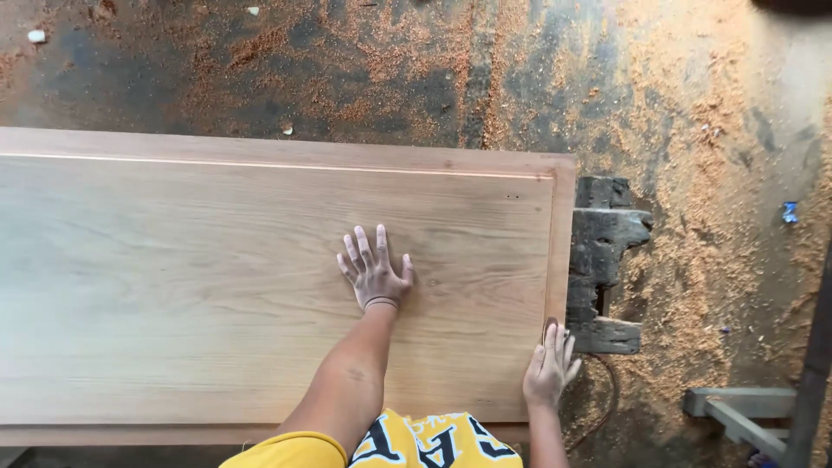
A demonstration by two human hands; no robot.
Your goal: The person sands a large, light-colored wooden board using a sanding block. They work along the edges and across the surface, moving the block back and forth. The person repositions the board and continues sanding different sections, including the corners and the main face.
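A long wooden panel (217, 286) lies flat, its long axis running left to right. The left hand (374, 273) rests on it palm down, fingers spread and pointing far. The right hand (550, 368) presses a small sanding pad (549, 330) against the panel's right edge, beside a dark wooden block (602, 260) on the sawdust-strewn floor (711, 130).

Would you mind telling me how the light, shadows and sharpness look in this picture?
Head view: soft, even daylight, no glare on the panel; only a faint shadow beside the left hand, which lies flat on it; right hand at the panel's end, slightly soft; sawdust floor fairly sharp; wide lens bends the panel's far edge slightly.
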